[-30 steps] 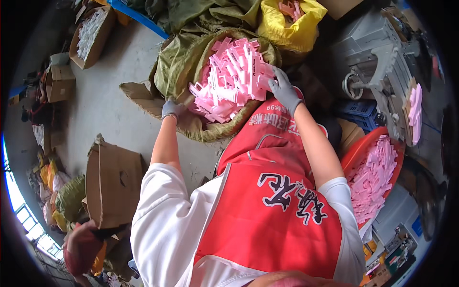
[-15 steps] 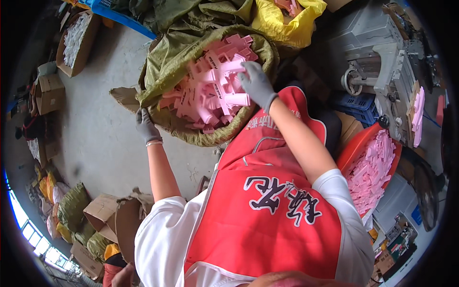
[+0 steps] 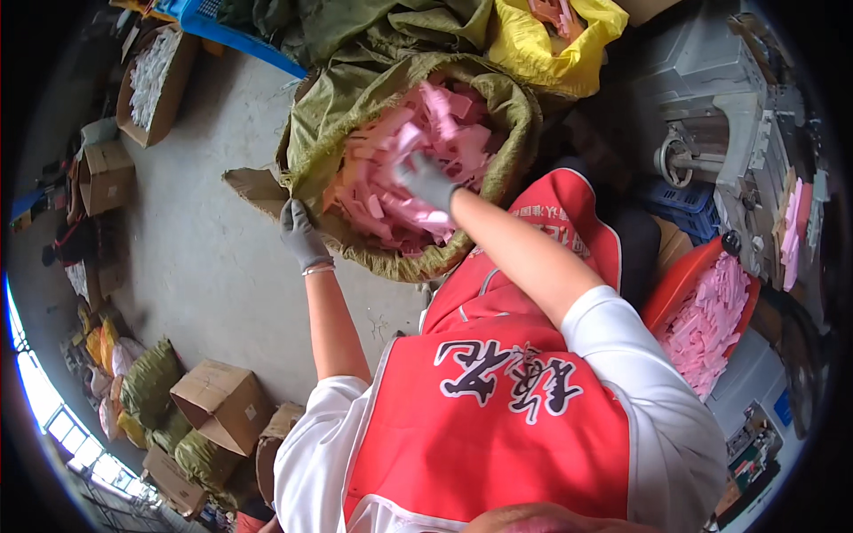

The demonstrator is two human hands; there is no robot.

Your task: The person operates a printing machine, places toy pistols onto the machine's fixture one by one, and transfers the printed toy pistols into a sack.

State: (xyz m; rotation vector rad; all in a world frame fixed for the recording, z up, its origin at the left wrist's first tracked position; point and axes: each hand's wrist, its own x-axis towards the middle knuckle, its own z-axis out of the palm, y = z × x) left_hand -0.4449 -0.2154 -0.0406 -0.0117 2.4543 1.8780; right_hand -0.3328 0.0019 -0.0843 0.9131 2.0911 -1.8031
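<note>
A green woven sack (image 3: 404,268) stands open in front of me with its rim rolled outward. Pink plastic pieces (image 3: 378,191), flat and bar-like, fill it in a loose heap. At the near left of the rim my left hand (image 3: 305,236), in a grey glove, is closed on the sack's edge. My right hand (image 3: 428,183), also gloved in grey, is over the middle of the heap, touching the pieces. Motion smears its fingers, so whether it grips one cannot be made out.
To my right, a red tub (image 3: 680,278) holds more pink pieces beside a grey machine (image 3: 711,133) with a handwheel. A yellow bag (image 3: 555,67) stands behind the sack. Cardboard boxes (image 3: 222,400) and stuffed green sacks (image 3: 151,382) line the left.
My right hand has swept left from the heap's right side to its middle, and the pink pieces there have shifted. My left hand stays at the sack's rim. The whole view has shifted slightly.
</note>
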